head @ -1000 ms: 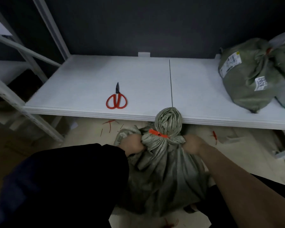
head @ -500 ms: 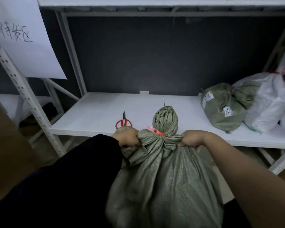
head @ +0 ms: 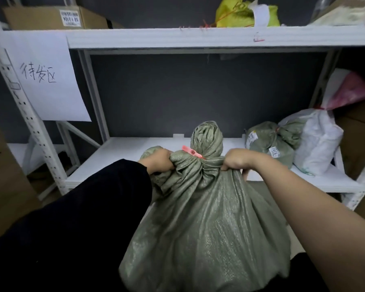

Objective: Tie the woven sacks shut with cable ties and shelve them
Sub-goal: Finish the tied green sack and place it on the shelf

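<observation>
The tied sack (head: 207,224) is hanging before the lower shelf (head: 118,152), with the left hand (head: 158,162) gripping at its ten o'clock and the right hand (head: 238,160) at two. Two more sacks (head: 270,144) are lying on that shelf toward three o'clock, and a paper sign (head: 44,79) is hanging at ten.

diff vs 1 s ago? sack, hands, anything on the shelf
The tied sack has been lifted from the floor to about the height of the lower shelf. Left hand and right hand keep the same grip beside the neck; red cable tie unchanged. The scissors are now hidden from view.
</observation>
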